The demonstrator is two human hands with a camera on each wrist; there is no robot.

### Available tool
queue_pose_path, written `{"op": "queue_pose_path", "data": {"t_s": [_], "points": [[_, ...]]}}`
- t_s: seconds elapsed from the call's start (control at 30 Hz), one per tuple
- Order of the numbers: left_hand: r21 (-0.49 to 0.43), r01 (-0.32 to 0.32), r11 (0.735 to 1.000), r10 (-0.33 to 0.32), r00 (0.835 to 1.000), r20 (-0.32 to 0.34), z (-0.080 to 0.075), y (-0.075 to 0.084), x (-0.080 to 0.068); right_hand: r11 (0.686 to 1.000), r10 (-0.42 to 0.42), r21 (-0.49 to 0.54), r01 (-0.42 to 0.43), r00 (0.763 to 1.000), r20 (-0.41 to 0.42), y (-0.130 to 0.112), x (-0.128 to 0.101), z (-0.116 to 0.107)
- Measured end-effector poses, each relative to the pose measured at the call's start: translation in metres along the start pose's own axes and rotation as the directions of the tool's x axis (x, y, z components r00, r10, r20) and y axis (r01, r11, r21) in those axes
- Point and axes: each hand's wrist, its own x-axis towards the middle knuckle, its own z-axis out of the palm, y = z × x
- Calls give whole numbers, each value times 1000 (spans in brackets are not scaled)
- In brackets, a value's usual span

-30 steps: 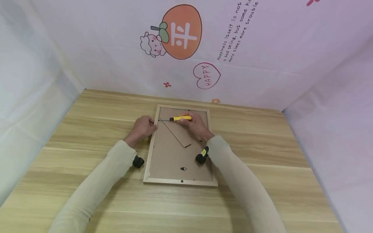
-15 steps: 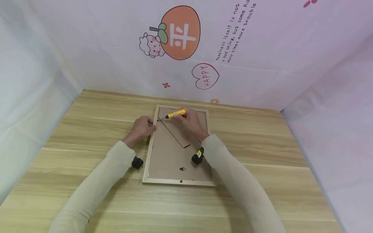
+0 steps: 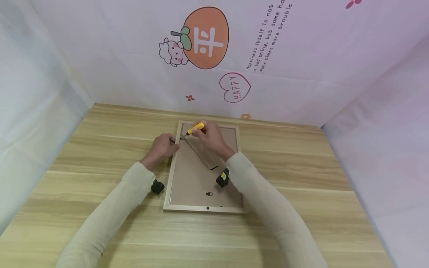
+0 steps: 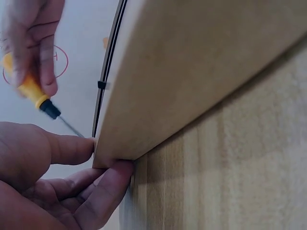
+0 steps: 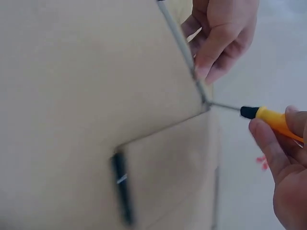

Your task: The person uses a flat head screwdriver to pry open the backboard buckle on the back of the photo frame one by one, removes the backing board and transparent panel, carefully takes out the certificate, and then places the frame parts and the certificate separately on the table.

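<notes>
A wooden picture frame (image 3: pixel 187 209) lies face down on the table, its brown backing board (image 3: pixel 189 182) upward. My left hand (image 3: pixel 163 146) grips the frame's left rail near the far corner, thumb on top and fingers at the side and below, as the left wrist view shows. In my right hand (image 3: pixel 213 140) is a screwdriver (image 3: pixel 196 128) with a yellow handle, pinched between thumb and fingers. The screwdriver (image 5: pixel 271 120) slants down, its tip at the rail's inner edge beside the left thumb, where a stand flap (image 5: pixel 168 163) ends. Whether the tip touches a metal tab is too small to tell.
The wood-grain table (image 3: pixel 301 208) extends around the frame. A small dark hanging hook (image 3: pixel 209 194) sits on the backing near the front rail. A white printed cloth (image 3: pixel 140 74) rises behind, with plain cloth at both sides.
My right hand has moved left and tilted the screwdriver from nearly flat to steeper, handle raised, tip staying by the left rail. The left hand keeps its grip on the frame.
</notes>
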Motion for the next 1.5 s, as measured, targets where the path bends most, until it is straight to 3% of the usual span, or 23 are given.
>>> {"op": "queue_pose_path", "data": {"t_s": [0.1, 0.17, 0.23, 0.33, 0.37, 0.43, 0.53, 0.6, 0.67, 0.87, 1.17, 1.5], "points": [[-6, 1, 1000, -1, 1000, -5, 2, 0, 1, 996, 60, 67, -60, 998, -5, 19, -3, -2], [-14, 2, 1000, -2, 1000, -5, 4, 1, 1, 972, 129, 199, -129, 992, 13, 33, -5, -2], [-19, 4, 1000, -4, 1000, -5, 5, 1, 2, 913, 194, 358, -196, 980, 43, 42, -7, -1], [-24, 6, 1000, -6, 1000, -1, 5, 2, 1, 787, 265, 556, -267, 960, 85, 48, -10, 2], [-23, 6, 1000, -6, 1000, -3, 5, 2, 1, 778, 265, 569, -267, 960, 87, 48, -11, 2], [-16, 2, 1000, -2, 1000, -13, 4, 2, 1, 843, 241, 481, -240, 969, 60, 43, -11, 3], [-10, -7, 1000, 6, 1000, -28, 4, 1, 1, 964, 157, 218, -155, 988, 9, 29, -9, 1], [-10, -7, 1000, 7, 999, -32, 4, 1, 1, 994, 95, 60, -94, 995, -11, 17, -7, 0], [-6, -9, 1000, 9, 1000, -27, 4, 1, 1, 998, 62, -17, -62, 998, -5, 7, -4, -1], [16, -19, 1000, 19, 1000, -6, 3, 1, -1, 998, 9, -65, -9, 1000, 12, -11, 2, 3], [49, -22, 999, 24, 999, -43, 1, 1, 0, 975, -71, -208, 72, 997, 13, -36, 7, 17], [47, -15, 999, 18, 998, -62, 0, 0, 1, 954, -50, -294, 60, 998, 43, -51, 10, 25]]}}
